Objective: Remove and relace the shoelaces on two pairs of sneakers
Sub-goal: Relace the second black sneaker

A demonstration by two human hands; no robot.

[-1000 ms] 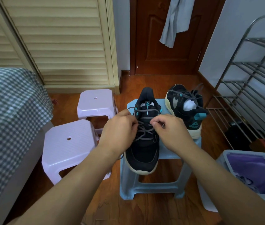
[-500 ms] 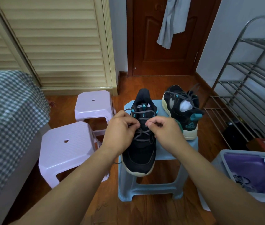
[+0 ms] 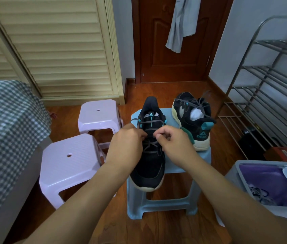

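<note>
My left hand and right hand both pinch the dark grey shoelace over the middle of the black mesh sneaker with a cream sole, which lies toe toward me on the pale blue plastic stool. My knuckles hide the fingertips and the eyelets beneath them. On the stool beside that sneaker, to its right, its matching black-and-cream sneaker is tipped on its side, heel logo facing me, laces loose.
</note>
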